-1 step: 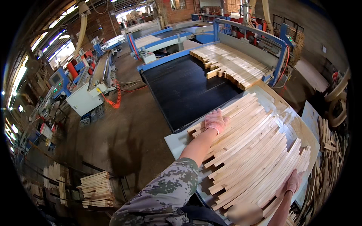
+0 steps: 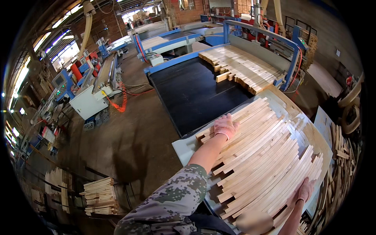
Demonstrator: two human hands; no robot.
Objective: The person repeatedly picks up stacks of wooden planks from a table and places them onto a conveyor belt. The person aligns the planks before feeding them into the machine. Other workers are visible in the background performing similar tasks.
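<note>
1. A person's gloved left hand (image 2: 225,126) lies flat on the far end of a fanned layer of pale, narrow wooden slats (image 2: 266,156) covering a light surface (image 2: 184,147).
2. The gloved right hand (image 2: 304,190) presses the layer's near right edge.
3. Beyond, a black conveyor bed (image 2: 192,92) in a blue frame carries more slats (image 2: 243,66).
4. A short slat stack (image 2: 100,196) stands on the floor, lower left.

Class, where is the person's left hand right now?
In the head view, the left hand rests on the far-left end of the fanned wooden slats, beside the black conveyor belt.
</note>
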